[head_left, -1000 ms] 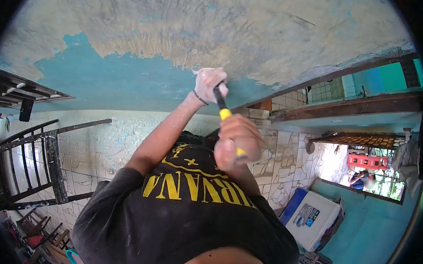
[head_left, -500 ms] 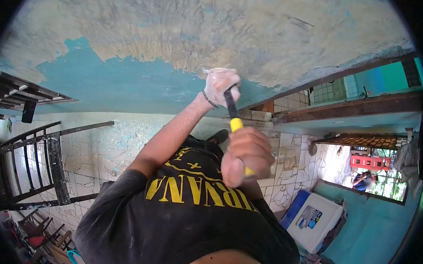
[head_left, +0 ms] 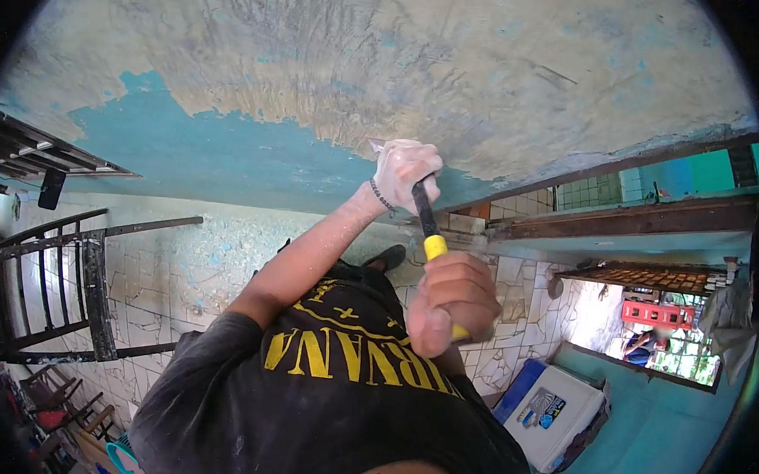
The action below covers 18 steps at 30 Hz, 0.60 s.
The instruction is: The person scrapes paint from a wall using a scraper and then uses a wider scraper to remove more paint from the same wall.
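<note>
I have the wall [head_left: 319, 88] before me, the frame [head_left: 102, 295] at left, the cooler [head_left: 552, 415] at right, a shoe [head_left: 387, 256] between.

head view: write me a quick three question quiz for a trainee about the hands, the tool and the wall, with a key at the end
1. Which hand is nearer the wall, left or right?
2. True or false: the wall is turquoise all over.
3. Fill in: the right hand grips a tool whose handle is black and ____.

Key:
1. The left hand.
2. False; much of it is grey-beige.
3. Yellow.
</note>
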{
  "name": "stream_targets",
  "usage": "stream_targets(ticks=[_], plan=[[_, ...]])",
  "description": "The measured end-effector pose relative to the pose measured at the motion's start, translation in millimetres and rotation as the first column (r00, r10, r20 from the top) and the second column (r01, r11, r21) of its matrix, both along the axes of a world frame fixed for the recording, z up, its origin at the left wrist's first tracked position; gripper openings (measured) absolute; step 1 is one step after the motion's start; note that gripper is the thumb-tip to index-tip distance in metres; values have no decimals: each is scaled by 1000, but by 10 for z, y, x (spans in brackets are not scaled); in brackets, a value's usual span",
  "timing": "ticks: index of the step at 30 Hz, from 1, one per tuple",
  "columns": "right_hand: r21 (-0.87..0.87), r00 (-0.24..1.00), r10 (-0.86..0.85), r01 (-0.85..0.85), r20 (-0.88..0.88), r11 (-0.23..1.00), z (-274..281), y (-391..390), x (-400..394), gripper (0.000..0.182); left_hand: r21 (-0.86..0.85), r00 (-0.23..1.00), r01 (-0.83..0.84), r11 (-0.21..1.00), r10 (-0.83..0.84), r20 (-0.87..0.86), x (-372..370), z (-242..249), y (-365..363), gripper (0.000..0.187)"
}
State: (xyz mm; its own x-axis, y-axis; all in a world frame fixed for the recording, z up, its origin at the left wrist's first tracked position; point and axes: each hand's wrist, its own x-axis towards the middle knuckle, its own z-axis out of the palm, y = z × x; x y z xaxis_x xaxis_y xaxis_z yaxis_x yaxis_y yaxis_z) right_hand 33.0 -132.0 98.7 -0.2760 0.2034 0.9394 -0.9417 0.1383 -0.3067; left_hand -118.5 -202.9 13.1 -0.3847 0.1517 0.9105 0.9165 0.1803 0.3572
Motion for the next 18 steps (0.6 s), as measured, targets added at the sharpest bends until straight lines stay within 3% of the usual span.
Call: stream_targets(ticks=[1,2,4,6,7,10,12,14,16,18], plan=[[-31,1000,-8,7,-18,1000,-39,-45,-21,23,-4,1000,-20,1000,20,21,-16,-167,-5,17],[66,986,-29,18,163,998,-21,-93,-10,23,-8,998,-39,999,39,39,-30,-360,-9,17],[222,976,42,-90,213,971,-315,-81,-150,15,-17,988,-4,1000,7,157,-68,-915,-56,18],[235,973,38,-93,228,967,-330,-57,-123,15,7,985,8,1000,-9,173,-59,-1066,-78,17],[245,973,44,-102,228,964,-325,-38,-162,16,8,991,6,1000,-7,135,-84,-892,-70,15],[-19,997,-6,8,79,1000,-78,0,-45,24,-5,999,7,1000,-6,53,-2,-296,-29,12],[11,999,5,-5,41,1000,101,32,18,25,-17,1000,5,1000,-6,-26,-25,61,-4,13],[71,998,35,-39,57,997,123,32,-11,20,-19,999,-26,999,26,-29,-50,-41,-23,12],[154,989,72,-92,129,984,-43,-30,-107,17,-39,997,-73,997,73,-12,-75,-484,-91,12],[222,974,77,-125,213,967,-210,-73,-102,18,-24,999,-32,999,32,13,-91,-662,-136,11]])
